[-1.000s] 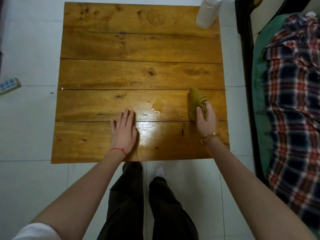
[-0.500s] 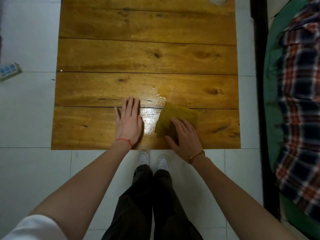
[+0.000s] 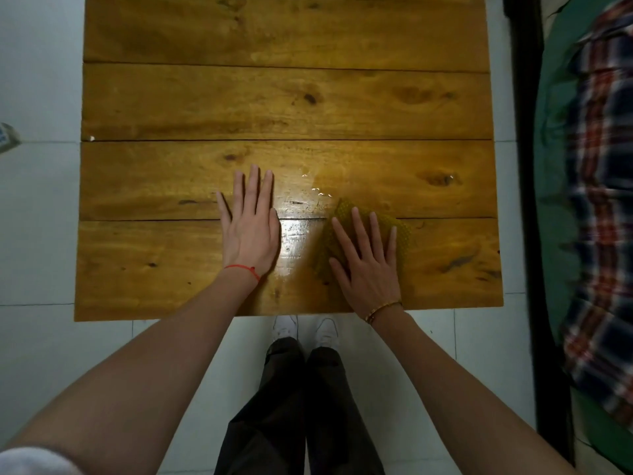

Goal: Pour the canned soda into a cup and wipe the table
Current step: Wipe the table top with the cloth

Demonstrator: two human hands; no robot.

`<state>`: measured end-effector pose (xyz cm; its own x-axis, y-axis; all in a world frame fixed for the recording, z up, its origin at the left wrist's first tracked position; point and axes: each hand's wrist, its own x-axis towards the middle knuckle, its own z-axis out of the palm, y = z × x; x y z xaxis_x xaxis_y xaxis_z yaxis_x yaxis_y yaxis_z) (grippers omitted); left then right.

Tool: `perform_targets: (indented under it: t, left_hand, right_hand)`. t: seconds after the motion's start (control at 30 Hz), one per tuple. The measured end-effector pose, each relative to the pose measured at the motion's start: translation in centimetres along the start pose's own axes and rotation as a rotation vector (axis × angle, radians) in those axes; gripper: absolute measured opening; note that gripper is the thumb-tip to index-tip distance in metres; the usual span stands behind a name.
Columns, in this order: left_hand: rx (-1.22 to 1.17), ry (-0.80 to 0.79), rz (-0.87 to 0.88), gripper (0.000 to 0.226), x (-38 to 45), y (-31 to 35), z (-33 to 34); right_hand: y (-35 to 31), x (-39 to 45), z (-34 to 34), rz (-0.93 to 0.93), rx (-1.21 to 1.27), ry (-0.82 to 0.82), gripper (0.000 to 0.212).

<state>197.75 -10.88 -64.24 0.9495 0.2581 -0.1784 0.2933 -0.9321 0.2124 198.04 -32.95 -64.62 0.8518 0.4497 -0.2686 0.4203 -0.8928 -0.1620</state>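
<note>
table [image 3: 205, 104]: i see four broad varnished planks, amber, knotted, with dark seams between them.
cloth [image 3: 404, 231]: olive-yellow, waffle-textured, roughly square; lies on the near planks right of centre, across a seam.
right hand [image 3: 368, 269]: flat on the cloth, fingers straight and spread, pressing rather than gripping.
left hand [image 3: 250, 231]: flat on bare wood just left of the cloth, fingers straight and together, holding nothing.
wet patch [image 3: 317, 192]: glossy film with small beads, just beyond the cloth.
floor [image 3: 41, 234]: pale square tiles.

Olive cloth [image 3: 404, 231], plaid blanket [image 3: 603, 200]
</note>
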Motion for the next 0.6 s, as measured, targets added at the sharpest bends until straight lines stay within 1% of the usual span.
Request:
perform_targets:
  t: [0.13,0.2,0.37,0.5,0.53,0.6]
  left_hand:
    - [0.014,0.022,-0.012,0.059,1.7,-0.8,0.4]
    - [0.02,0.027,-0.028,0.059,2.4,-1.5,0.5]
    - [0.015,0.023,-0.037,0.058,3.6,-2.5,0.3]
    - [0.025,0.034,-0.047,0.058,3.6,-2.4,0.4]
    - [0.024,0.034,-0.051,0.058,3.6,-2.4,0.4]
    - [0.021,0.03,-0.058,0.059,3.7,-2.4,0.3]
  right_hand:
    - [0.5,2.9,-0.3,0.122,-0.005,0.049,0.062]
    - [0.5,4.6,-0.6,0.142,0.003,0.068,0.062]
    - [-0.4,6.6,-1.2,0.14,0.017,0.077,0.06]
    - [1.2,5.6,-1.3,0.0,-0.056,0.029,0.061]
    - [1.9,5.6,-1.4,-0.003,-0.07,0.018,0.061]
    - [2.8,6.5,-1.7,0.068,-0.056,0.029,0.061]
